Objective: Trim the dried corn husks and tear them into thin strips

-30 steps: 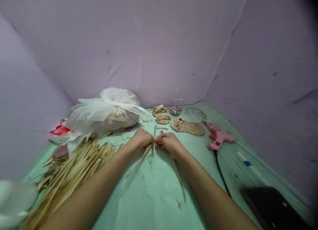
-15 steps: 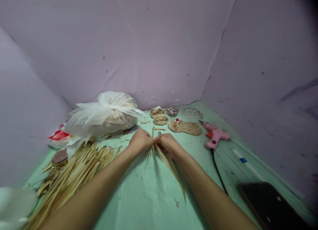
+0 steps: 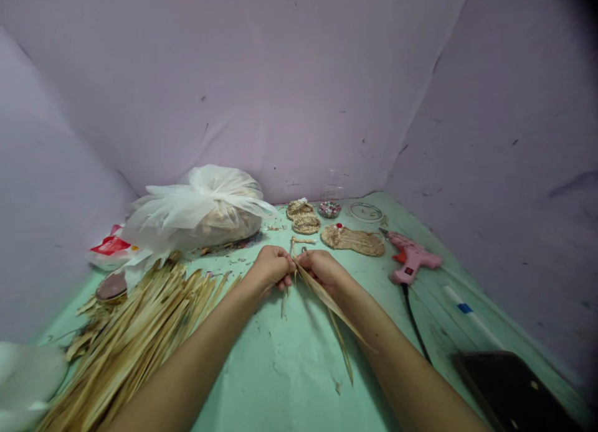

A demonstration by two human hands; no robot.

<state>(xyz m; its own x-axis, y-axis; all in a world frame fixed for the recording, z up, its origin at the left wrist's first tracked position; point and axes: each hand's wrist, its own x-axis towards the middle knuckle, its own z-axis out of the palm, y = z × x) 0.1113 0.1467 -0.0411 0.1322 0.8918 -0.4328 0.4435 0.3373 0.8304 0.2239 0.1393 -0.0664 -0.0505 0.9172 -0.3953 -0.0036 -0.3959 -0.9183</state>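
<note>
Near the middle of the green table, my left hand (image 3: 274,268) and my right hand (image 3: 321,268) meet, fingers pinched on dried leaf strips (image 3: 329,302). Long loose ends trail from the pinch toward me, passing beside my right wrist. A thin braided strip (image 3: 303,241) leads away from my fingers and bends to the right. Just beyond lie a woven sole shape (image 3: 354,239) with a red bead on it and a smaller woven slipper (image 3: 303,217). How the strips cross between my fingertips is too small to make out.
Left of my arm spreads a pile of dried leaves (image 3: 126,338); behind it sits a tied white plastic bag (image 3: 200,211). At right are a pink glue gun (image 3: 413,258) with a black cord, a white marker (image 3: 473,317) and a phone (image 3: 514,388). Beads (image 3: 329,209) stand at the back.
My left fingers have curled in more around the strips. The loose strip ends have swung to the right, one now lying across my right forearm. The view has shifted slightly.
</note>
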